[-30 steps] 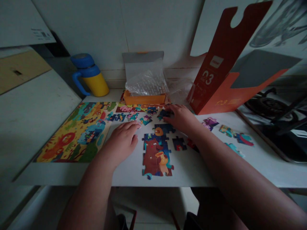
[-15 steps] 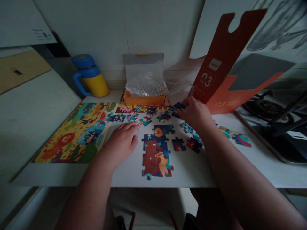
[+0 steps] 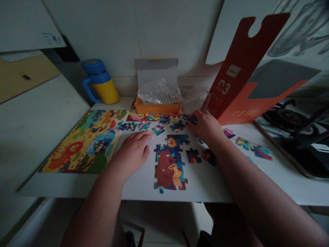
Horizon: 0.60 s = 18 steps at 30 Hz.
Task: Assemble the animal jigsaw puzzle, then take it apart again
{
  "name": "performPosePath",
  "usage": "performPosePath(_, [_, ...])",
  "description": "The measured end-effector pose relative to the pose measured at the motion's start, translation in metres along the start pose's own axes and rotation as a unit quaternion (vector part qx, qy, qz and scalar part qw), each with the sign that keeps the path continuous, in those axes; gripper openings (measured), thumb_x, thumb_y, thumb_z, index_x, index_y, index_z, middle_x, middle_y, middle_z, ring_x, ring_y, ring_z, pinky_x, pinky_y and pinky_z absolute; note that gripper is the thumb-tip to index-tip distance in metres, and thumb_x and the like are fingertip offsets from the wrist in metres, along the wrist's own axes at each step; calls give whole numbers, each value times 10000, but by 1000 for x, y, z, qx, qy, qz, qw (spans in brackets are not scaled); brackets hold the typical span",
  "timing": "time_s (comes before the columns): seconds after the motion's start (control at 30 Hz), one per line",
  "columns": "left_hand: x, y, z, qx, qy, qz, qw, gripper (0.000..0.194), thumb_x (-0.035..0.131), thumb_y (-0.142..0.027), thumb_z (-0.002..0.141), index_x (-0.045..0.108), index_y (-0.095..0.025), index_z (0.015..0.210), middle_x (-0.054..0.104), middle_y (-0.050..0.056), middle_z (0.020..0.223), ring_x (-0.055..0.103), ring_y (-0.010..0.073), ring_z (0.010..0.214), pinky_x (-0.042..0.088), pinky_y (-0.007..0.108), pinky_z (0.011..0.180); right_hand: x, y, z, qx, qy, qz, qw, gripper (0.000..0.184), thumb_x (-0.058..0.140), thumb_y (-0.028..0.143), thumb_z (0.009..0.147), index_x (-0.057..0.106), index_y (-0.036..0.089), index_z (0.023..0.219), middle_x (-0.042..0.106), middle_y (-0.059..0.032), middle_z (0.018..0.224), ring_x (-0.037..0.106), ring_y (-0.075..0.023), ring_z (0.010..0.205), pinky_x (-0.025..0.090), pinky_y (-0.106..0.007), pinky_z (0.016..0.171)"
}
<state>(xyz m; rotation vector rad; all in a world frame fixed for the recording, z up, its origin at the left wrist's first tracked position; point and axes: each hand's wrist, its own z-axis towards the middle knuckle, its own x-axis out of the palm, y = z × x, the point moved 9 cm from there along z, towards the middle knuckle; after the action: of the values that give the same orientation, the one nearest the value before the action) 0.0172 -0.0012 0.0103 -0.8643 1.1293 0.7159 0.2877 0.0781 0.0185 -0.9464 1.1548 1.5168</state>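
A partly joined jigsaw (image 3: 168,164) with a brown bear and a honey pot lies flat on the white table in front of me. My right hand (image 3: 204,123) is closed, pinching a dark blue puzzle piece (image 3: 192,120) beyond the jigsaw. Left of the jigsaw, my left hand (image 3: 135,149) rests on the table, thumb apart from the fingers, fingertips near a loose piece (image 3: 157,129). A dark piece with red (image 3: 193,155) lies right of the jigsaw, beside another red and dark piece (image 3: 208,156) partly behind my right forearm.
An illustrated sheet (image 3: 84,144) covers the left side. At the back stand a blue and yellow jug (image 3: 106,91) and an open orange box (image 3: 157,108) with clear plastic. An upright orange box (image 3: 238,111) and a gas stove (image 3: 290,137) are at right. Several pieces lie scattered.
My right hand has turned and drawn slightly down with the dark blue piece, which shows less now. My left hand stays in place. The whole view has shifted a little.
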Motion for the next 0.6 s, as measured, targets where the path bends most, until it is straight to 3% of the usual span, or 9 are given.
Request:
performPosePath(0.2, [1, 0, 0, -12, 14, 7, 1000, 410, 502, -175, 1040, 650, -145, 1421, 633, 145, 1557, 568, 268, 1475, 423, 470, 1292, 6, 10, -1, -56, 7, 27, 998, 211, 646, 377, 987, 733, 203, 1067, 707, -137, 1104, 675, -282, 991, 504, -367, 861])
performPosePath(0.6, [2, -1, -1, -14, 25, 2, 1000, 438, 500, -158, 1034, 645, -119, 1446, 621, 156, 1571, 554, 278, 1486, 411, 499, 1304, 3, 12, -2, -62, 12, 26, 998, 181, 639, 354, 982, 746, 210, 961, 731, -116, 1025, 678, -274, 937, 494, -376, 816])
